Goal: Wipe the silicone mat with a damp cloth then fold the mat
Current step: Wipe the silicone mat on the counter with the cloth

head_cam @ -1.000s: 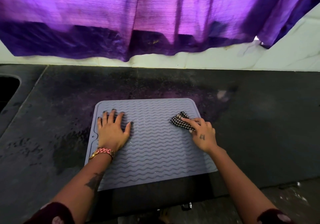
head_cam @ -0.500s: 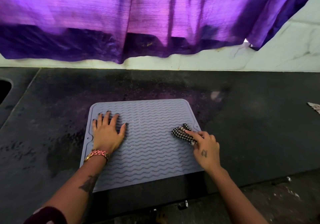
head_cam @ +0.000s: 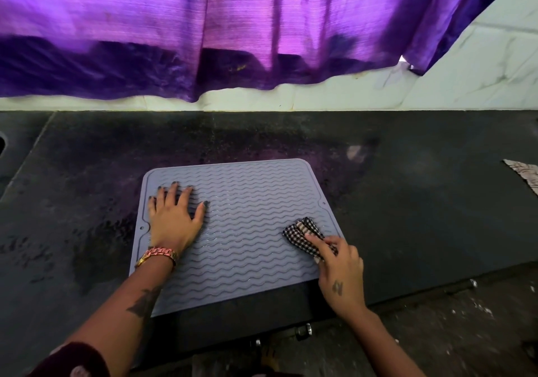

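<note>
cloth [head_cam: 305,237] slid nearer on mat [head_cam: 247,231], right hand [head_cam: 340,272]

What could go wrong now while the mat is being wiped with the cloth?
1. The mat overhangs the counter's front edge, so a hard stroke might drag it off, though the left hand presses it flat.
2. The right hand works the checked cloth at the mat's right rim; it could slip onto the stained counter and pick up dirt.

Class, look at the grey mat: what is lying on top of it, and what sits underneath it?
On the mat: the left hand pressed flat, and a checked cloth held by the right hand near the right edge. Underneath: the dark counter; the part under the mat is hidden.
</note>
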Tool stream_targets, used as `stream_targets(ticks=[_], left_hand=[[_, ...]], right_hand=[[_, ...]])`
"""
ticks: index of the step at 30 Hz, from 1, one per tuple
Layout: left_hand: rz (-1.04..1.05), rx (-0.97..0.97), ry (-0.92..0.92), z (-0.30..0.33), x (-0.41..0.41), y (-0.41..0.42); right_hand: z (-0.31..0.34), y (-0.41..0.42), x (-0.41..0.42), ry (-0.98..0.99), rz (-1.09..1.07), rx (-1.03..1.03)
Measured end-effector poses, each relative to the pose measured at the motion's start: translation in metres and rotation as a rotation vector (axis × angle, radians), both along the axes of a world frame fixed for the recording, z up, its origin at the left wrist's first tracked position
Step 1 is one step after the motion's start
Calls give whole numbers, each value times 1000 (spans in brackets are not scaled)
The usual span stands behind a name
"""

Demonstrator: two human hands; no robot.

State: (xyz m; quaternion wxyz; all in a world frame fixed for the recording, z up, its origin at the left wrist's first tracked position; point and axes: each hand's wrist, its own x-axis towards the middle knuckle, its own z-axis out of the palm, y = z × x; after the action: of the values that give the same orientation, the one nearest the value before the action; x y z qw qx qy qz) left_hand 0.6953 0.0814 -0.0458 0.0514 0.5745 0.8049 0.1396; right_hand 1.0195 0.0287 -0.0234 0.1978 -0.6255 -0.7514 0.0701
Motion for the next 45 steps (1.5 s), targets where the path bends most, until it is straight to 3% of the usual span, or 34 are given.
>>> stream_targets(ticks=[3,5,9,15,17,20,27,31,36,42,45], left_hand=[[-1,-6,-3,0,1,0],[-5,-11,-5,1,0,-1],[-12,3,-21,2,0,-2],[-25,15,-56,6,0,-6],[-36,25,-87,8,-2,-8],[-64,27,-140,11,-7,-13],[-165,49,-129,14,-24,-34],[-115,60,-78,17,-44,-50],[3,57,-75,10,-64,-74],[40,115,-105,8,-63,-83],[86,142,-132,7,-61,-85]], right_hand=[[0,-3,-1,-66,19,42],[4,6,1,-44,7,-53],[10,1,-10,153,1,-141],[4,-23,-33,-13,25,-9],[6,-14,-26,84,41,-127],[11,-14,-30,180,97,-132],[4,-30,-45,63,172,-89],[14,-26,-52,153,267,-115],[7,-44,-72,20,358,-87],[18,-29,-74,88,416,-119],[17,-38,-85,25,488,-118]])
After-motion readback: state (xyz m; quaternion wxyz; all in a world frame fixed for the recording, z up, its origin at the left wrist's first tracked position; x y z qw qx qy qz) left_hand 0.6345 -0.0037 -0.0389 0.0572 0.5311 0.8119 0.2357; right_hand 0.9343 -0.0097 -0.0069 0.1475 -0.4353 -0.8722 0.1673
